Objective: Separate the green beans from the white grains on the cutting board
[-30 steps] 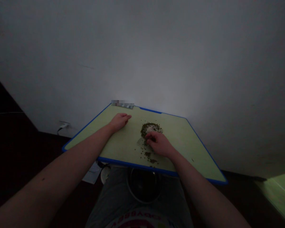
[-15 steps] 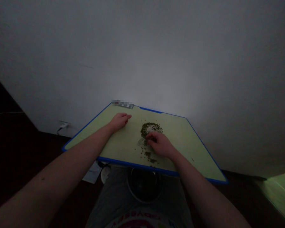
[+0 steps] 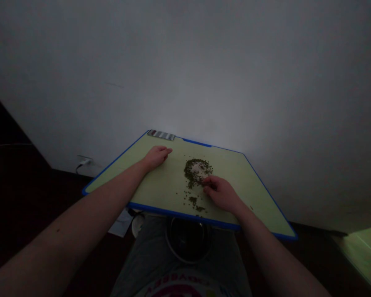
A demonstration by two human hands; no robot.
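On the pale yellow-green tabletop lies a ring-shaped pile of small dark green beans, seemingly mung beans, with white grains like rice in its middle. Smaller clumps of loose beans trail toward the near edge. My right hand is at the pile's lower right, its thumb and fingers curled together at the beans; what they pinch is too small to make out. Left of the pile, my left hand rests loosely closed on the table, apart from the beans, with nothing seen in it.
A dark round metal bowl sits on my lap below the table's blue near edge. At the far left corner lies a flat printed object. A white wall stands right behind the table; a plug is in it at left.
My right hand has moved right, from over the beans to the pile's lower right side, uncovering beans there. My left hand stays in place.
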